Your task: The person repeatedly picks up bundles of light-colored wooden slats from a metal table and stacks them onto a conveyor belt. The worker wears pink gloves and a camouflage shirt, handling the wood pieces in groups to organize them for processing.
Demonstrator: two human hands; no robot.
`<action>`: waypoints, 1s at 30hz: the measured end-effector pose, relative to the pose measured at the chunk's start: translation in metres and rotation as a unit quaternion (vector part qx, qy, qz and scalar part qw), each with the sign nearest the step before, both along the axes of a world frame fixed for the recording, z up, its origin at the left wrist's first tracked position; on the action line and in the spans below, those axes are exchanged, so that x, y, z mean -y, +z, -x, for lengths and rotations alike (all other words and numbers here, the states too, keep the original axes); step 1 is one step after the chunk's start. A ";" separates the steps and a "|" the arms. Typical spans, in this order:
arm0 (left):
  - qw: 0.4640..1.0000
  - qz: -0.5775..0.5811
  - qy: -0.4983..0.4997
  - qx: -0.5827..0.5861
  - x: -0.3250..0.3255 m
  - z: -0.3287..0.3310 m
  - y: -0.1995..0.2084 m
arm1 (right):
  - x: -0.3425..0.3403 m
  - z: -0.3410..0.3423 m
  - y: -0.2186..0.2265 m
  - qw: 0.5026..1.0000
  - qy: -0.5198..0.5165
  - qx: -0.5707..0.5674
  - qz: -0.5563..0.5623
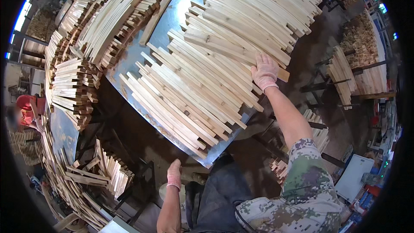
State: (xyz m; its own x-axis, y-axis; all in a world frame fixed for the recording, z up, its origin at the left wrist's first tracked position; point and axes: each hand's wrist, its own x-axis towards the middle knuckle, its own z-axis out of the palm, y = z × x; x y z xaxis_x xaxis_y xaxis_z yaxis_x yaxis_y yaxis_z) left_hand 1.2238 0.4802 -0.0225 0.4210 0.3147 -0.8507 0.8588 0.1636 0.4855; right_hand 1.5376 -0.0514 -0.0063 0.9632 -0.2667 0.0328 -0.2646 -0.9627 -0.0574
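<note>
My right hand (265,71), in a pale pink work glove, lies with fingers stretched out on a wide wooden board (228,48). That board rests slantwise on top of a row of wooden strips (189,84), and its right end sticks out past the hand. Many pale strips lie side by side across a shiny metal table (174,6), their ends uneven. Low beside the table's near corner hangs my left hand (174,173), gloved alike and touching no strip. Its fingers are foreshortened, so their pose is unclear.
Stacked strips (71,86) rise on the left, with a single board (159,15) lying between them and the row. A person in red (29,110) stands at the far left. More wood (340,75) sits on a rack at right; a metal frame (146,177) stands lower left.
</note>
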 end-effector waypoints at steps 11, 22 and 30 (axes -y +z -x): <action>0.981 0.075 0.161 0.071 0.022 -0.121 -0.032 | 0.013 -0.034 0.026 0.991 -0.103 0.058 -0.059; 0.962 0.091 0.236 0.098 0.017 -0.150 -0.050 | 0.008 0.105 0.001 0.980 -0.018 0.046 -0.190; 0.935 0.165 0.255 0.183 0.019 -0.172 -0.052 | -0.024 0.113 0.023 0.947 -0.107 0.053 -0.298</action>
State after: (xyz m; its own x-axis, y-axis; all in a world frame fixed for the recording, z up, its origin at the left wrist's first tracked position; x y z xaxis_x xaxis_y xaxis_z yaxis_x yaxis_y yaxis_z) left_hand 1.3963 0.4611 -0.0742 0.5700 0.3005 -0.7647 0.4132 0.6996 0.5829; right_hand 1.4245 -0.0273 0.0169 0.8851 -0.4562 -0.0918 -0.4119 -0.6763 -0.6107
